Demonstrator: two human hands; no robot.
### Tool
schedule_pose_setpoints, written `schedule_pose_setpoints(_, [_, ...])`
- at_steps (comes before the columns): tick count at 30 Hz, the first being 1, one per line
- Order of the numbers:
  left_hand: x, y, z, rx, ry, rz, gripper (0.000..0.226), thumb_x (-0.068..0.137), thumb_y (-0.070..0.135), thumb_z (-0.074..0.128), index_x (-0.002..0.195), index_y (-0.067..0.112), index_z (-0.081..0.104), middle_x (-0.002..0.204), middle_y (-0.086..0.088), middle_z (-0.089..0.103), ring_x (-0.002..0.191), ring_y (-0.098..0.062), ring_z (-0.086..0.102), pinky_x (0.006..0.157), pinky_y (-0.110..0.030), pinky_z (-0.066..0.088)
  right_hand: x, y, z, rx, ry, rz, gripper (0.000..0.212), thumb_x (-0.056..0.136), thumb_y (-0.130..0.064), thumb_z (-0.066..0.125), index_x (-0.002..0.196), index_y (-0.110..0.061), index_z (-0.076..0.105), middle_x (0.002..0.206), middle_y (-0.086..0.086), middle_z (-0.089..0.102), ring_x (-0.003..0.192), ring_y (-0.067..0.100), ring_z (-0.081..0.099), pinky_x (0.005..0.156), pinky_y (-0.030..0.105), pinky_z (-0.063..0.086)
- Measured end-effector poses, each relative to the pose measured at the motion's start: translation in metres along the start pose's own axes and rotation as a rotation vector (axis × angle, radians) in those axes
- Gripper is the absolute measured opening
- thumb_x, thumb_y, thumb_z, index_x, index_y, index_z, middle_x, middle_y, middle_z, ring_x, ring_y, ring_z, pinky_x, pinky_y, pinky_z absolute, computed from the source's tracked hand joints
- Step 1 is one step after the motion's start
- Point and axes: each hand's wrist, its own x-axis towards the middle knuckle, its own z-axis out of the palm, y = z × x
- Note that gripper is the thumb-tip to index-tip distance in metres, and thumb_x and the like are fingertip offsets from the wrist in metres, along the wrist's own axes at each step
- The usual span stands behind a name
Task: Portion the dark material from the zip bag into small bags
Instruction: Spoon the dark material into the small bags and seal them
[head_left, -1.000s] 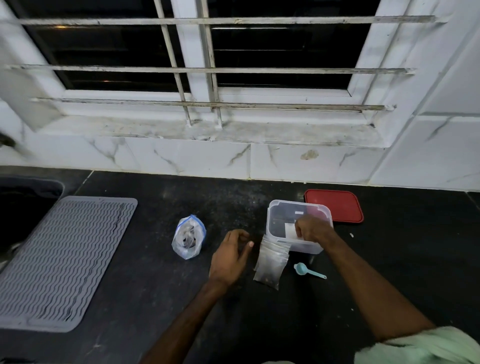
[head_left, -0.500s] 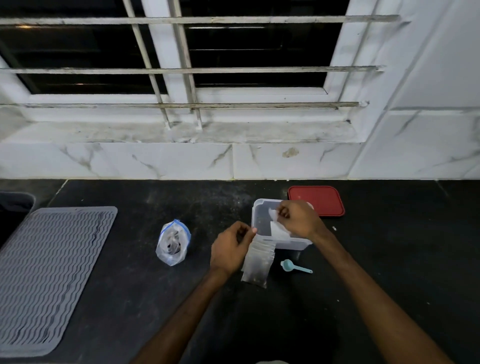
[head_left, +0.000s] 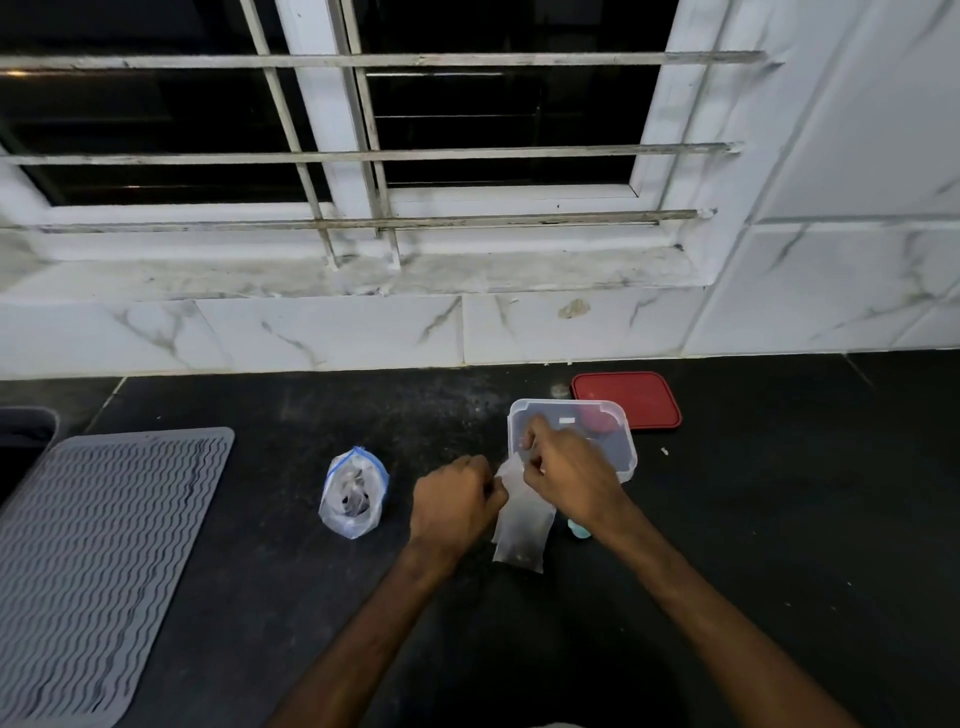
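Clear plastic, the small bag (head_left: 522, 530) is near the middle of the tabletop (head_left: 779, 519), its top pinched by the curled fingers of the left hand (head_left: 452, 501) and right hand (head_left: 566, 467), both clamped on it. The zip bag (head_left: 353, 493), dark material inside, stands upright to its left, apart; a clear container (head_left: 621, 452) is just behind, toward the back edge

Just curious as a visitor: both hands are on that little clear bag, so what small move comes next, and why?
Probably pull apart the top of the small bag to open its mouth. The left hand and right hand both pinch its upper edge, while the zip bag of dark material stands untouched at the left and the blue scoop lies unused.
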Motion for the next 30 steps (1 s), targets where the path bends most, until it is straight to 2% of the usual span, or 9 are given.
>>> schedule_pose_setpoints(4, [0.000, -0.010, -0.008, 0.031, -0.059, -0.010, 0.026, 0.094, 0.044, 0.049, 0.092, 0.023, 0.064, 0.093, 0.002, 0.069, 0.085, -0.020, 0.066, 0.065, -0.028, 0.037, 0.001, -0.019, 0.009, -0.127, -0.158, -0.249, 0.038, 0.090, -0.009, 0.059, 0.123, -0.026, 0.051, 0.122, 0.001, 0.055, 0.110, 0.020, 0.054, 0.082, 0.032, 0.051])
schedule_pose_setpoints(8, [0.000, -0.030, -0.011, 0.039, -0.138, -0.032, 0.034, 0.096, 0.047, 0.046, 0.091, 0.020, 0.065, 0.091, -0.002, 0.070, 0.084, -0.022, 0.067, 0.071, -0.033, 0.048, 0.008, -0.012, 0.006, -0.183, -0.201, -0.479, 0.043, 0.088, -0.005, 0.059, 0.121, -0.033, 0.063, 0.132, -0.005, 0.050, 0.117, 0.016, 0.050, 0.090, 0.029, 0.048])
schedule_pose_setpoints(11, [0.002, -0.039, -0.011, 0.012, -0.133, -0.058, 0.035, 0.096, 0.047, 0.045, 0.088, 0.018, 0.064, 0.087, -0.001, 0.070, 0.081, -0.020, 0.066, 0.072, -0.035, 0.052, 0.012, -0.009, 0.005, -0.191, -0.191, -0.584, 0.034, 0.092, -0.013, 0.059, 0.116, -0.036, 0.065, 0.128, -0.005, 0.054, 0.114, 0.014, 0.051, 0.091, 0.032, 0.049])
schedule_pose_setpoints(14, [0.010, -0.040, -0.016, 0.009, -0.103, -0.028, 0.035, 0.097, 0.047, 0.046, 0.085, 0.018, 0.063, 0.084, -0.001, 0.069, 0.078, -0.019, 0.065, 0.066, -0.031, 0.045, 0.020, -0.009, 0.008, -0.227, -0.206, -0.661, 0.032, 0.093, -0.018, 0.059, 0.120, -0.033, 0.063, 0.114, -0.002, 0.058, 0.098, 0.016, 0.056, 0.081, 0.035, 0.051])
schedule_pose_setpoints(17, [0.019, -0.040, -0.020, 0.037, -0.097, -0.007, 0.036, 0.097, 0.049, 0.046, 0.087, 0.020, 0.065, 0.087, -0.002, 0.070, 0.080, -0.020, 0.065, 0.066, -0.029, 0.041, 0.024, -0.007, 0.009, -0.226, -0.157, -0.685, 0.025, 0.098, -0.028, 0.047, 0.117, -0.027, 0.064, 0.103, -0.001, 0.062, 0.089, 0.017, 0.059, 0.073, 0.037, 0.054])
schedule_pose_setpoints(20, [0.025, -0.041, -0.022, 0.032, -0.132, -0.003, 0.037, 0.095, 0.051, 0.048, 0.089, 0.020, 0.068, 0.087, 0.000, 0.070, 0.081, -0.019, 0.066, 0.067, -0.028, 0.043, 0.026, -0.003, 0.007, -0.102, -0.071, -0.661, 0.030, 0.099, -0.037, 0.038, 0.112, -0.027, 0.064, 0.100, -0.003, 0.065, 0.085, 0.014, 0.062, 0.062, 0.036, 0.055])
schedule_pose_setpoints(22, [0.027, -0.041, -0.020, 0.000, -0.160, -0.011, 0.036, 0.095, 0.050, 0.049, 0.088, 0.020, 0.068, 0.086, 0.000, 0.070, 0.080, -0.017, 0.066, 0.067, -0.027, 0.043, 0.027, -0.002, 0.007, -0.125, -0.075, -0.705, 0.026, 0.098, -0.034, 0.042, 0.114, -0.029, 0.062, 0.097, -0.003, 0.063, 0.081, 0.014, 0.061, 0.056, 0.036, 0.054])
schedule_pose_setpoints(25, [0.028, -0.043, -0.016, -0.042, -0.190, -0.022, 0.033, 0.095, 0.049, 0.051, 0.084, 0.022, 0.066, 0.085, 0.002, 0.070, 0.076, -0.014, 0.064, 0.067, -0.027, 0.045, 0.024, 0.002, 0.009, -0.164, -0.060, -0.734, 0.024, 0.092, -0.028, 0.063, 0.115, -0.027, 0.061, 0.093, -0.005, 0.063, 0.077, 0.013, 0.062, 0.052, 0.030, 0.052])
schedule_pose_setpoints(30, [0.024, -0.037, -0.013, -0.061, -0.255, 0.051, 0.033, 0.096, 0.047, 0.049, 0.083, 0.021, 0.064, 0.087, 0.000, 0.069, 0.079, -0.018, 0.064, 0.066, -0.027, 0.039, 0.020, 0.006, 0.014, -0.223, -0.007, -0.746, 0.016, 0.082, -0.022, 0.076, 0.095, -0.023, 0.067, 0.089, -0.005, 0.060, 0.074, 0.011, 0.060, 0.054, 0.026, 0.051])
